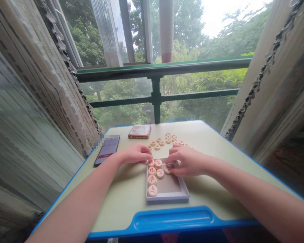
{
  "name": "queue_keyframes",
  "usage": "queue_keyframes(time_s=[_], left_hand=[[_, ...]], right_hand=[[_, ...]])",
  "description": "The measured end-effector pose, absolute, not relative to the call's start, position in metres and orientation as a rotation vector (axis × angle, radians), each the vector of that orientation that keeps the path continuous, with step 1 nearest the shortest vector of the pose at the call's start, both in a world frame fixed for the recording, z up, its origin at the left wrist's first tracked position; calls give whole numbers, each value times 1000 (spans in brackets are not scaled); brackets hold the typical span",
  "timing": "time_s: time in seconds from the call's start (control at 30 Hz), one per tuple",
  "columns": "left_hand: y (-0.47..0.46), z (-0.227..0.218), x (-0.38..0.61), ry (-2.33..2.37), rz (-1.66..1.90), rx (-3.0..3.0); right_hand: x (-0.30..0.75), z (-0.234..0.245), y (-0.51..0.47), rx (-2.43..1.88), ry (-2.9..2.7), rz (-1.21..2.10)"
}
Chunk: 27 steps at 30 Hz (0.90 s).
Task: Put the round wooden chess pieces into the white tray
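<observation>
A shallow white box (167, 195) sits open on the table in front of me. Inside, along its left wall and top, lie round wooden Chinese chess pieces (152, 190) with red characters, some of them stacked. My left hand (138, 153) is at the box's far left corner, its fingers bent together on the edge beside a piece. Over the box's right side, my right hand (184, 160) has its thumb and fingers closed on a Chinese chess piece (167, 169), partly covered by the fingers. The near right part of the box shows its bare brown bottom.
Beyond the box, several loose Chinese chess pieces (168, 140) lie scattered, some partly behind my right hand. A flat brown box (139, 132) lies at the table's far side. A phone (107, 151) rests at the left edge. The table (116, 209) has a blue rim and front tray groove (173, 218).
</observation>
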<state>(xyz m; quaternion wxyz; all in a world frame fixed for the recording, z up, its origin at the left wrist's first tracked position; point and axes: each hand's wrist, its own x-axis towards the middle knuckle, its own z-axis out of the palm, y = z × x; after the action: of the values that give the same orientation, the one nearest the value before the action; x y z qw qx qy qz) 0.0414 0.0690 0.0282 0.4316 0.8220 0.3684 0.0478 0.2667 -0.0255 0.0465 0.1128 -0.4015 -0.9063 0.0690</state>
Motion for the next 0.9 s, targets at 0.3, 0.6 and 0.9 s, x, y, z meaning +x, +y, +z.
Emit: queue_keyframes(time_s=[0.3, 0.6, 0.9], left_hand=[[69, 28, 41, 914, 131, 2042], [71, 26, 40, 900, 125, 2074], [69, 28, 42, 908, 136, 2058]], right_hand=[[265, 47, -27, -1250, -2657, 186], [262, 45, -28, -1163, -2615, 247], [250, 31, -28, -1035, -2500, 59]])
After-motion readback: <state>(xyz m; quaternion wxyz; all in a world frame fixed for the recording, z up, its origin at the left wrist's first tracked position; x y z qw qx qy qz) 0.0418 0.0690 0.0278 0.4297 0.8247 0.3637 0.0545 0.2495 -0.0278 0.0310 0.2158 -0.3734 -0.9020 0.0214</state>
